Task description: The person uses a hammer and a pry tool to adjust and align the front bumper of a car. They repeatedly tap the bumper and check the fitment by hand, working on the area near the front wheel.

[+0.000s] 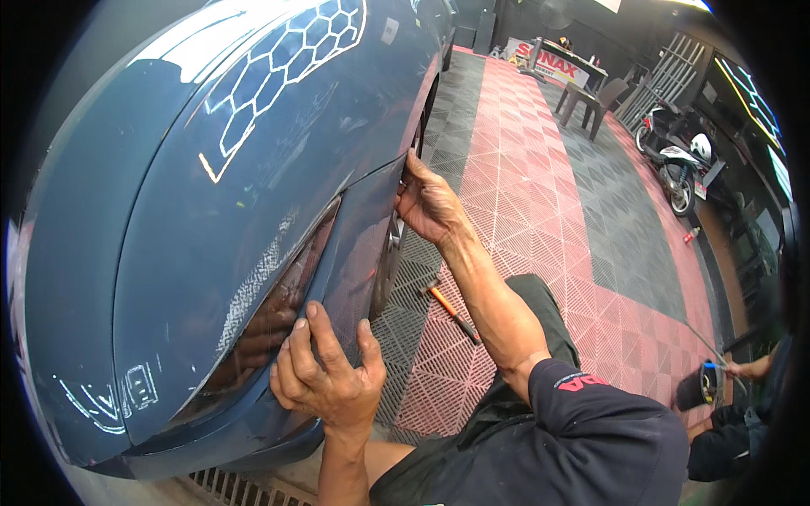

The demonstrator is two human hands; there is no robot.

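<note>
At one o'clock, our right hand (429, 202) grasps bumper (350, 274) edge; at seven, left hand (333, 375) loose beside lamp (263, 341). Likely aligning bumper; next move calls for even pressure.

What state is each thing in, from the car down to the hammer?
Blue car: glossy, reflecting lights.
Lamp lens: dark, unlit.
Bumper: on the car; whether fastened, can't tell.
Left grip: fingers bent, thumb apart, at the bumper.
Right grip: at the bumper's far upper edge.
Hammer: lying on the floor.
Motorcycle: standing upright.
Chair: upright.
Bucket: upright, open-topped.
</note>
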